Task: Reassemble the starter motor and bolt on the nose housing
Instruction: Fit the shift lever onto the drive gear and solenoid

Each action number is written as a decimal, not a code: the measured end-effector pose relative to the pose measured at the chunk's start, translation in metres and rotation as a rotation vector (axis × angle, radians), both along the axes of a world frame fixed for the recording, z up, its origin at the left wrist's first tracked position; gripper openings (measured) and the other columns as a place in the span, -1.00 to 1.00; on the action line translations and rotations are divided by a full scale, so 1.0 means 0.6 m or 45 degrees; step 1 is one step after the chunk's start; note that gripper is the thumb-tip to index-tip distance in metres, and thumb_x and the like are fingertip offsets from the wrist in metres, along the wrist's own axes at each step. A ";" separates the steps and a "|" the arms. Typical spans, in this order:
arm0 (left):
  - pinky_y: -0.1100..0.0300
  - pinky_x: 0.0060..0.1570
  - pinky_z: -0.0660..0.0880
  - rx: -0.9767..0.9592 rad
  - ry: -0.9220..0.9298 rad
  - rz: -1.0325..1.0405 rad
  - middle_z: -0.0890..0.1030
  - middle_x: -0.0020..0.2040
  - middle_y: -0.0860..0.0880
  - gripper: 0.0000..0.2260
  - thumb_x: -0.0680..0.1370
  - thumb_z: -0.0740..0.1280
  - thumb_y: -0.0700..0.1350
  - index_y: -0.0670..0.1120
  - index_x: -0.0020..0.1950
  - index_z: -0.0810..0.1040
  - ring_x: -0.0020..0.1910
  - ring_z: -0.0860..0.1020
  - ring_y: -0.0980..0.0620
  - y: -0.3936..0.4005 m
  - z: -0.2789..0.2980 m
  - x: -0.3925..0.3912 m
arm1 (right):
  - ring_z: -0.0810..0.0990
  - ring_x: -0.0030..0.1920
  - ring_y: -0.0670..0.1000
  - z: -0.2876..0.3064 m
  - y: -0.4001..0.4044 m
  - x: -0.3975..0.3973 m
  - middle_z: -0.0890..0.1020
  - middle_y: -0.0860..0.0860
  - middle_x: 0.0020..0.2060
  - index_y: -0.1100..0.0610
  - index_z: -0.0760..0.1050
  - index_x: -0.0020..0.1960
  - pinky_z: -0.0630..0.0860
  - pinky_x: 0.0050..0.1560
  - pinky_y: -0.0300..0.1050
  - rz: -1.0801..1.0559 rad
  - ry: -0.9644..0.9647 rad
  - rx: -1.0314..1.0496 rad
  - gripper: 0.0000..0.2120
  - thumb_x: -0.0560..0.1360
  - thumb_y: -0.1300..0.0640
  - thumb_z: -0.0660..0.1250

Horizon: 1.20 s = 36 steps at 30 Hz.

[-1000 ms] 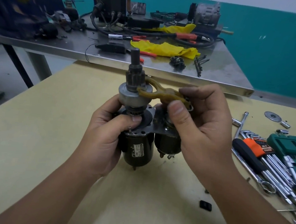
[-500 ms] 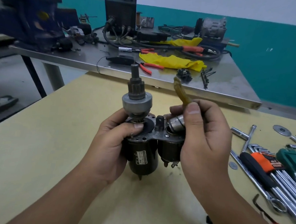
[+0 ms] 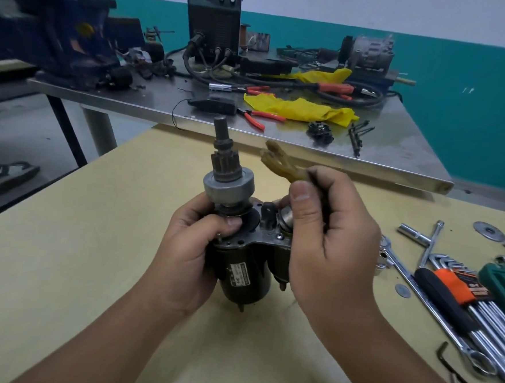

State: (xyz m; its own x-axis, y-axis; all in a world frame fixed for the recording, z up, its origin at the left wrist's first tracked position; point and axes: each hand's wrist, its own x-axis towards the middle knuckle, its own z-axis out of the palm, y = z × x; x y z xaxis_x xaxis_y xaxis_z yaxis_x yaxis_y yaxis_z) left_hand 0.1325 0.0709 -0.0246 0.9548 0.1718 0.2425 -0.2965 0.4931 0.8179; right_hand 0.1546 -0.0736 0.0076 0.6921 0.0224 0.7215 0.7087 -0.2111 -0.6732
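Note:
My left hand (image 3: 192,247) grips the dark starter motor body (image 3: 243,277), held upright above the yellow table, thumb on its top plate. The grey drive clutch with pinion gear (image 3: 227,177) stands on the shaft above the body. The solenoid (image 3: 281,254) sits beside the body, its shiny plunger end (image 3: 286,216) exposed. My right hand (image 3: 326,235) pinches a tan plastic shift fork (image 3: 280,162), forked end pointing up and left, clear of the clutch. No nose housing is in view.
At the right of the yellow table (image 3: 76,253) lie a set of hex keys (image 3: 473,299), a ratchet and sockets (image 3: 415,235) and washers (image 3: 489,230). Behind stands a steel bench (image 3: 397,159) with yellow cloth (image 3: 299,109), pliers and cables.
The shift fork was hooked against the drive clutch a second ago. My right hand has lifted it off and tilted it upward, away from the clutch. My left hand keeps its grip.

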 end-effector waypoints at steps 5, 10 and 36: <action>0.01 0.04 0.62 0.115 -0.113 -0.112 0.70 0.02 -0.19 -0.64 0.28 0.35 -0.26 -0.13 0.03 0.73 0.05 0.66 -0.20 0.015 -0.004 0.000 | 0.60 -0.21 0.00 -0.005 0.000 -0.005 0.62 -0.02 -0.23 0.11 0.56 0.12 0.53 -0.25 -0.01 -0.025 -0.032 0.025 -0.79 0.65 0.03 0.22; 0.00 0.05 0.60 0.162 -0.201 -0.266 0.64 0.12 -0.27 -0.56 0.27 0.32 -0.31 -0.22 0.14 0.65 0.12 0.63 -0.25 0.034 0.005 0.001 | 0.61 -0.20 0.02 -0.008 0.001 -0.008 0.63 0.02 -0.23 0.19 0.58 0.11 0.53 -0.24 0.04 -0.022 -0.046 0.034 -0.76 0.65 0.05 0.23; -0.07 0.14 0.58 0.371 -0.232 -0.148 0.66 0.11 -0.12 -0.45 0.40 0.60 -0.09 -0.18 0.34 0.55 0.12 0.62 -0.18 0.063 0.062 -0.018 | 0.65 -0.13 0.07 -0.011 -0.008 -0.006 0.65 0.01 -0.18 -0.01 0.49 0.17 0.57 -0.17 0.09 0.061 -0.092 -0.015 -0.86 0.65 0.02 0.22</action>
State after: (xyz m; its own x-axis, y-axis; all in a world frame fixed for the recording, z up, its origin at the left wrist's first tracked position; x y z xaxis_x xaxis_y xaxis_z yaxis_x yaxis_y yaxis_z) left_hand 0.1218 0.1090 0.0125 0.9004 -0.0368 0.4334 -0.4061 0.2862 0.8679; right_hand 0.1507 -0.0786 0.0012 0.6360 0.0634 0.7691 0.7650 -0.1834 -0.6174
